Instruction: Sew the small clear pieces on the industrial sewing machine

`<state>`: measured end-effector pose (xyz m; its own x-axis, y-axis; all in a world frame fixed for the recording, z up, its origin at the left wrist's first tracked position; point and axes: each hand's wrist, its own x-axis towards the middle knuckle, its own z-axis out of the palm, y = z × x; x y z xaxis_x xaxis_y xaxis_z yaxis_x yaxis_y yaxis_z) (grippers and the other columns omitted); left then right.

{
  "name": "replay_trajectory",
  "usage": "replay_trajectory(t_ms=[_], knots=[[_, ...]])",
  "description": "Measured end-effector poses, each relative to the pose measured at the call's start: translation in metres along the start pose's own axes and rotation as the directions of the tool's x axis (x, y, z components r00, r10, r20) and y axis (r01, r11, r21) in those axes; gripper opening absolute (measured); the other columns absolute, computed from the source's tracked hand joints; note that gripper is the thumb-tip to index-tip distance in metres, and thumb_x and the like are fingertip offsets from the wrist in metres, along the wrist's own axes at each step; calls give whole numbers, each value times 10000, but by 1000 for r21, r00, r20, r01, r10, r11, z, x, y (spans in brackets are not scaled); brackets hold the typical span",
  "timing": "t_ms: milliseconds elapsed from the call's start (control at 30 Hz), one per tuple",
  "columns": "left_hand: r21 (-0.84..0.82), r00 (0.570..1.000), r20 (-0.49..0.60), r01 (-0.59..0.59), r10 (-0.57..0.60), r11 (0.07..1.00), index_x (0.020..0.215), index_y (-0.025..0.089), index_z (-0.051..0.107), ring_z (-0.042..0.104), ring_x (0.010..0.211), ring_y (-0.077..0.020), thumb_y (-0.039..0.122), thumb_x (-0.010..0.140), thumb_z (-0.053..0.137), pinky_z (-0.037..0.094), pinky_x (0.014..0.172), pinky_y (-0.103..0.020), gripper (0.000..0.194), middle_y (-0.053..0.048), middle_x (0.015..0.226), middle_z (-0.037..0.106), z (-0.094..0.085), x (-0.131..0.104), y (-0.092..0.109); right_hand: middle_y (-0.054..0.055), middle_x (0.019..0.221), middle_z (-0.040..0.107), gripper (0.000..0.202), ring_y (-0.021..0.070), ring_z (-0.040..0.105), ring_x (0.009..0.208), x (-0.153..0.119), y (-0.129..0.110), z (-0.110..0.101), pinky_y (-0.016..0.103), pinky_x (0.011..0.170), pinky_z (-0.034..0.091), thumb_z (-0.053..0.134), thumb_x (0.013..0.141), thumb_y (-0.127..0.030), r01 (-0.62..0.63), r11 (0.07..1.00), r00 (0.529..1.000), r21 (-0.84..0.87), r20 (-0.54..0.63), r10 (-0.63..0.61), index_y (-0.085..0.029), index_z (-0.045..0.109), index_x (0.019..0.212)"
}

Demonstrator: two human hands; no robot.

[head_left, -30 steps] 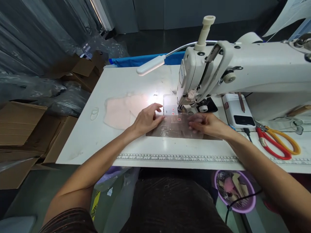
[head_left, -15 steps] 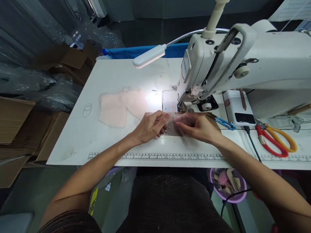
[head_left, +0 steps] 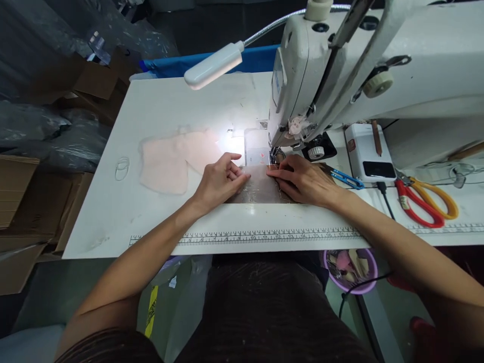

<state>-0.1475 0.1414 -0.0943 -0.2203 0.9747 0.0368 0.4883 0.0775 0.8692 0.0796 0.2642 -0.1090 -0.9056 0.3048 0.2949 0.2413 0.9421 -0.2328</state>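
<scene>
My left hand is just left of the sewing machine's needle area, its thumb and fingers apart and the fingertips at the edge of a thin, sheer pale piece of fabric. Close to the presser foot, my right hand lies low with its fingers stretched out over that fabric. Part of the fabric is hidden under the right fingers. The white sewing machine stands over the right side. Pale pink sheer cut pieces lie flat to the left.
A lit lamp hangs over the table. Right of my hand are blue thread snips, a white device with a display and red-and-yellow scissors. Two wire rings lie at left. Below stands a purple scrap bin.
Both hands were pinching the sheer fabric together in front of the needle. Now they are apart: the left has opened, and the right lies flatter, nearer the presser foot. The camera view has shifted.
</scene>
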Motion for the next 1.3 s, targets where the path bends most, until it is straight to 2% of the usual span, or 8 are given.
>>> replay_trajectory(t_ms=[200, 367, 500, 733, 1000, 1100, 1200, 1300], knots=[[-3, 1000, -24, 0, 0, 1000, 1160, 153, 582, 639, 561, -91, 287, 759, 801, 543, 521, -199, 476, 6, 756, 701, -3, 7, -2, 125, 1058, 601, 324, 254, 576, 953, -1, 1, 5, 375, 795, 514, 517, 977, -246, -43, 994, 996, 104, -69, 51, -194, 712, 1231], [-137, 990, 41, 139, -135, 981, 1103, 164, 592, 587, 458, -81, 254, 761, 796, 507, 431, -201, 409, 19, 678, 681, -4, 14, -4, 109, 1044, 603, 317, 228, 596, 948, -5, 4, 3, 360, 831, 532, 528, 967, -245, -25, 966, 992, 256, -110, 55, -213, 732, 1207], [-204, 980, 22, 200, -200, 958, 1067, 179, 588, 574, 444, -84, 230, 729, 820, 496, 395, -194, 413, 39, 621, 645, -3, 19, -5, 111, 1044, 607, 309, 226, 602, 963, -5, 7, 4, 364, 855, 537, 530, 941, -213, -1, 957, 993, 290, -115, 36, -214, 761, 1146], [-163, 966, -7, 252, -257, 954, 1072, 168, 603, 587, 463, -90, 269, 726, 830, 492, 383, -178, 426, 32, 622, 648, -2, 21, 0, 123, 1052, 614, 306, 241, 602, 991, -5, 8, 6, 392, 880, 541, 537, 929, -215, 2, 954, 992, 301, -120, 35, -198, 763, 1134], [-89, 971, -45, 232, -236, 969, 1064, 165, 615, 577, 453, -90, 298, 745, 809, 475, 365, -175, 396, 34, 602, 635, 0, 20, 2, 97, 1088, 645, 333, 221, 619, 972, -9, 11, 2, 372, 842, 537, 513, 946, -227, -39, 931, 994, 362, -81, 73, -244, 740, 1189], [-87, 975, -41, 216, -220, 973, 1067, 173, 607, 587, 470, -98, 304, 752, 805, 493, 385, -190, 395, 30, 606, 635, 1, 20, 0, 84, 1090, 653, 329, 215, 617, 973, -11, 12, -1, 373, 855, 521, 518, 945, -242, -2, 925, 999, 380, -44, 20, -263, 743, 1184], [-83, 975, -37, 213, -217, 973, 1082, 175, 596, 583, 477, -101, 312, 766, 794, 510, 406, -210, 396, 33, 605, 628, 1, 20, -3, 87, 1099, 646, 302, 237, 591, 996, -12, 12, -2, 416, 877, 493, 538, 929, -264, 81, 942, 997, 326, -29, -75, -286, 771, 1118], [-79, 975, -16, 222, -224, 972, 1101, 175, 593, 579, 486, -104, 346, 785, 775, 500, 413, -213, 403, 25, 627, 636, 0, 19, -2, 102, 1100, 638, 295, 261, 573, 1007, -13, 10, -2, 439, 860, 475, 536, 922, -275, 107, 957, 994, 270, -26, -104, -283, 785, 1081]])
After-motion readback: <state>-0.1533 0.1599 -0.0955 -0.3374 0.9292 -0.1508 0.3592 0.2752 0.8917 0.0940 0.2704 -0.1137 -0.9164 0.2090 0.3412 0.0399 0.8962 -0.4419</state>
